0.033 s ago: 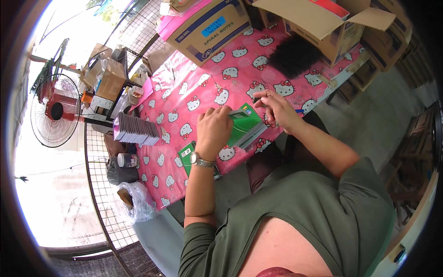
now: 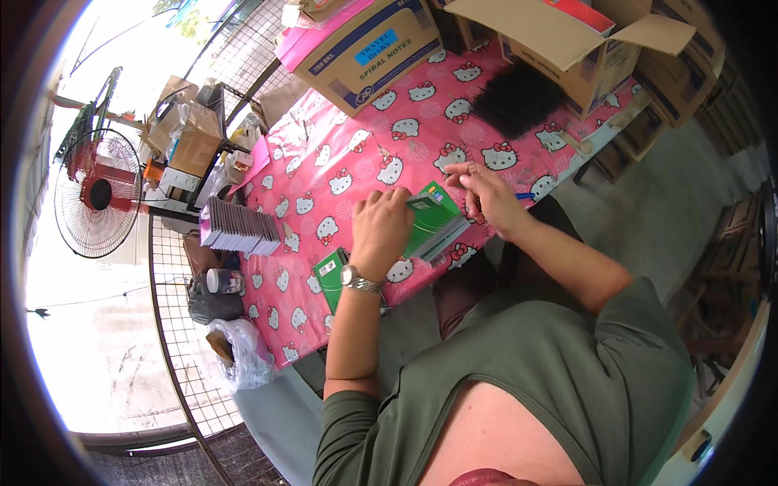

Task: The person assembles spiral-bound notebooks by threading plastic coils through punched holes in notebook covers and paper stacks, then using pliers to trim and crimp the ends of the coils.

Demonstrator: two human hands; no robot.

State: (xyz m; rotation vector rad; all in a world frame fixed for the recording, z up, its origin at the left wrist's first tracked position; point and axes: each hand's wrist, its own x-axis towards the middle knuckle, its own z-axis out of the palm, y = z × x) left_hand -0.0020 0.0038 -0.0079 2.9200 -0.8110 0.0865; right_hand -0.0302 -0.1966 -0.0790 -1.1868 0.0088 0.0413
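My left hand [image 2: 381,231], with a silver watch on its wrist, bends its fingers over the left edge of a green spiral notebook [image 2: 438,217] at the table's near edge. A lifted cover or leaf shows beside its fingertips. Above the notebook's right side, my right hand [image 2: 492,198] has its index finger stretched out and the others loosely bent apart. The blue end of a pen-like thing [image 2: 525,195] shows by the right wrist; whether it touches the hand I cannot make out. Another green notebook [image 2: 331,279] lies left, partly behind my left wrist.
A pink patterned cloth [image 2: 356,174] covers the table. A row of small notebooks [image 2: 237,227] stands at the left edge. Cardboard boxes [image 2: 369,61] and an open carton [image 2: 559,49] stand at the back, near a black bristly bundle [image 2: 519,99]. A fan [image 2: 99,194] stands far left.
My left hand has shifted slightly to the right along the notebook. The right hand's index finger has moved slightly; the notebooks stay in place.
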